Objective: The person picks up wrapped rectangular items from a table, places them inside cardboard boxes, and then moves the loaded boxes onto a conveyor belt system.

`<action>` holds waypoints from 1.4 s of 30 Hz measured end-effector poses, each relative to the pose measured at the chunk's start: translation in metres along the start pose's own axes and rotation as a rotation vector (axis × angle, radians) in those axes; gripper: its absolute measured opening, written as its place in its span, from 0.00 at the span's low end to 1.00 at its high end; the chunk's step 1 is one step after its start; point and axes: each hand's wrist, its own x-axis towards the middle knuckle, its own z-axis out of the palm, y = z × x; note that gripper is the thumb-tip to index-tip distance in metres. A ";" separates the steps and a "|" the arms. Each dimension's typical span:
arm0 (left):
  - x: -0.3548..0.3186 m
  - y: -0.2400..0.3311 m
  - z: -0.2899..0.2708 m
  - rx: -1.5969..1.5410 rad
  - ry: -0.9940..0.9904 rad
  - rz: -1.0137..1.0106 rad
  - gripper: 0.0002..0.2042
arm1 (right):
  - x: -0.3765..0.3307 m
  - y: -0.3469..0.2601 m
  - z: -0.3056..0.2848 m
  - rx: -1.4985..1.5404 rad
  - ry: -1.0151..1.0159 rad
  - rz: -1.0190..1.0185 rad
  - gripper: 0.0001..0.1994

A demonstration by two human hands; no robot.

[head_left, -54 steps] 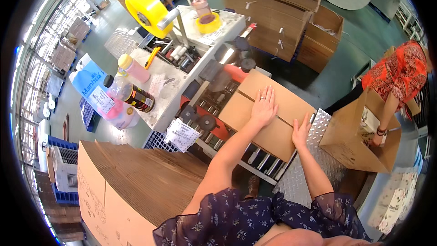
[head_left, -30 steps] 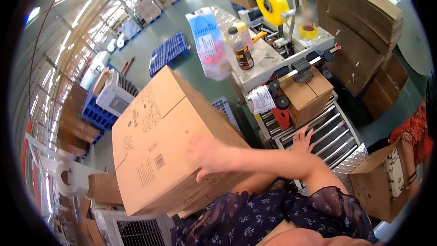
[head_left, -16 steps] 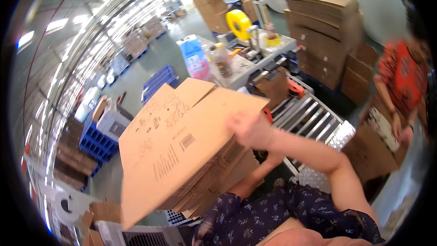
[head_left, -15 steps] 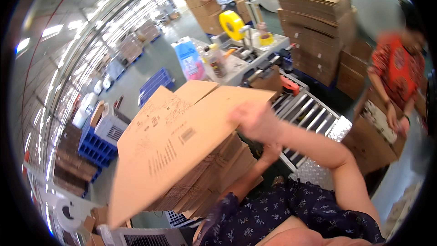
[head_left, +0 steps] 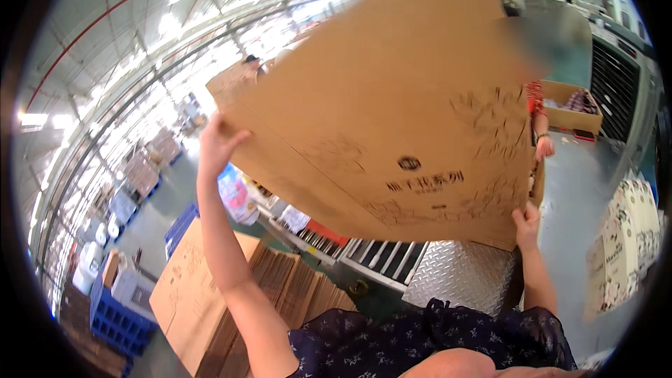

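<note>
I hold up a large flattened cardboard box (head_left: pixel 392 126), brown with dark printed drawings, in front of me. Its left edge is pinched by my left hand (head_left: pixel 220 143), thumb on the near face and fingers behind. At the lower right corner, my right hand (head_left: pixel 526 227) grips the cardboard with closed fingers. Below my left forearm lies a stack of flattened boxes (head_left: pixel 280 283), with one printed sheet (head_left: pixel 203 280) lying at its left side. The raised box hides much of the worktable and the co-worker.
Under the raised box runs a roller conveyor (head_left: pixel 381 259) ending at a patterned metal plate (head_left: pixel 462 273). A co-worker's hand (head_left: pixel 544 147) shows beyond the box's right edge. Blue pallets (head_left: pixel 122 318) stand at left, and patterned white packages (head_left: pixel 623 252) at right.
The flattened box has come up from the stack, raised and turned upright in front of me. My left hand has moved to its left edge, my right hand to its lower right corner.
</note>
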 end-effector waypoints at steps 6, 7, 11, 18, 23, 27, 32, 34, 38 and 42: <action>-0.053 0.014 0.202 0.031 -0.460 0.380 0.21 | -0.091 0.098 -0.091 0.215 0.135 0.275 0.18; -0.076 0.021 0.221 0.062 -0.512 0.500 0.20 | -0.084 0.061 -0.082 0.394 0.235 0.203 0.22; -0.161 0.019 0.316 -0.086 -0.631 0.583 0.15 | -0.032 -0.046 -0.099 0.075 -0.193 0.199 0.23; -0.231 0.053 0.391 -0.042 -0.407 0.248 0.13 | -0.017 -0.036 -0.013 -0.864 -0.932 0.530 0.40; -0.269 0.039 0.417 -0.213 0.056 -0.573 0.48 | 0.014 -0.039 0.002 -0.721 -1.112 0.769 0.42; -0.287 0.050 0.399 -0.583 -0.054 -0.864 0.48 | 0.025 -0.002 -0.018 -0.563 -1.099 0.853 0.42; -0.274 0.043 0.358 -0.976 -0.233 -0.950 0.34 | 0.005 0.046 -0.039 -0.851 -1.146 0.710 0.38; -0.275 0.033 0.354 -1.063 -0.290 -0.856 0.26 | -0.023 0.054 -0.070 -0.974 -1.010 0.888 0.33; -0.281 0.013 0.341 -1.012 -0.330 -0.834 0.22 | -0.034 0.015 -0.051 -0.547 -0.449 0.992 0.29; -0.298 -0.033 0.350 -1.048 -0.348 -0.832 0.35 | -0.086 -0.035 0.026 -0.486 -0.787 0.481 0.45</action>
